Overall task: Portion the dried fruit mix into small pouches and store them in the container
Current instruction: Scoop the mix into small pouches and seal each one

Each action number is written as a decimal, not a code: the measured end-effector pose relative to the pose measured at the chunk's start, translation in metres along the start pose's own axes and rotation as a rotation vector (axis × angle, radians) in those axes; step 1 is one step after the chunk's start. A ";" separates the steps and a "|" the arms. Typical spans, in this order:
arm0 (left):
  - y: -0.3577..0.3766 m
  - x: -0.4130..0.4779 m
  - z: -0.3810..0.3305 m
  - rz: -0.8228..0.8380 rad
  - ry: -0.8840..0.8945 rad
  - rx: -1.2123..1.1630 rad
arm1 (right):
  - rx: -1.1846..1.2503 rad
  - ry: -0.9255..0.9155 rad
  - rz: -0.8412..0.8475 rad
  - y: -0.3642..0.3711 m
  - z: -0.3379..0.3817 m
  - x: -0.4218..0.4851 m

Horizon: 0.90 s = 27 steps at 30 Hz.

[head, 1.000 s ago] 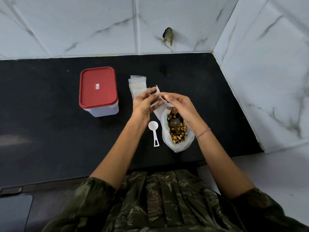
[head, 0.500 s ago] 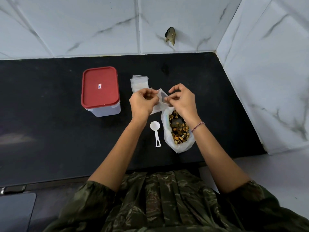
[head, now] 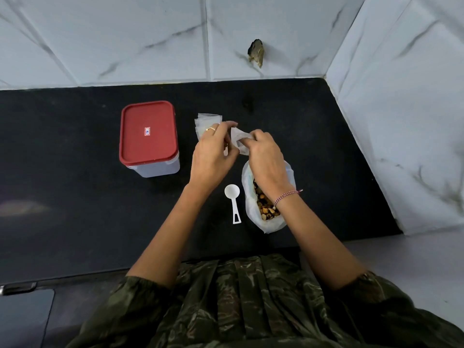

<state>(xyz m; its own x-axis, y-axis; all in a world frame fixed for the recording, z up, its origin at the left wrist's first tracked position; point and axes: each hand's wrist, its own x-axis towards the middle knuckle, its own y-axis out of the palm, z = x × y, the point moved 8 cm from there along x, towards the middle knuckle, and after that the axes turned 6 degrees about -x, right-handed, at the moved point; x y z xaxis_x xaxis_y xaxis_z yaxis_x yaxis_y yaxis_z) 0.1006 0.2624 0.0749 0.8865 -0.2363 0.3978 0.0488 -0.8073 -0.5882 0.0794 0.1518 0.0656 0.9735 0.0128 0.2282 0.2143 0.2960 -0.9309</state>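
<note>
I count one red-lidded container, one white scoop, one bag of fruit mix, one pouch I hold, and one stack of spare pouches, number unclear.

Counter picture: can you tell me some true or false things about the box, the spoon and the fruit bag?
1. The red lid sits on the clear rectangular plastic box. True.
2. The right hand holds the small white plastic scoop. False: the scoop lies untouched on the black counter.
3. Both hands, the left hand too, hold a small clear plastic pouch. True.
4. The white plastic bag of dried fruit mix is tied shut. False: it lies open, with fruit showing.
</note>
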 end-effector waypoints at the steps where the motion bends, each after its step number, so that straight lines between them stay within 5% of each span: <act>1: 0.002 -0.004 0.002 0.007 0.034 -0.053 | -0.005 0.015 0.020 0.002 -0.002 0.000; 7: 0.036 -0.022 0.031 0.120 0.041 -0.143 | 0.025 -0.068 0.130 0.009 0.006 0.004; 19: 0.042 -0.028 0.052 0.047 -0.109 -0.131 | 0.031 0.036 0.405 0.035 0.010 0.003; 27: 0.034 -0.033 0.072 -0.060 -0.210 -0.367 | 0.277 -0.074 0.618 0.023 0.019 -0.006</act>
<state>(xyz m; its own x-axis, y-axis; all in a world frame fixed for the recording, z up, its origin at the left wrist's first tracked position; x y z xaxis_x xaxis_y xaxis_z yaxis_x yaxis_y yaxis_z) 0.1063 0.2818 -0.0089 0.9633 -0.0987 0.2495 -0.0304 -0.9640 -0.2641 0.0765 0.1762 0.0481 0.9006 0.3207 -0.2935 -0.4171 0.4472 -0.7912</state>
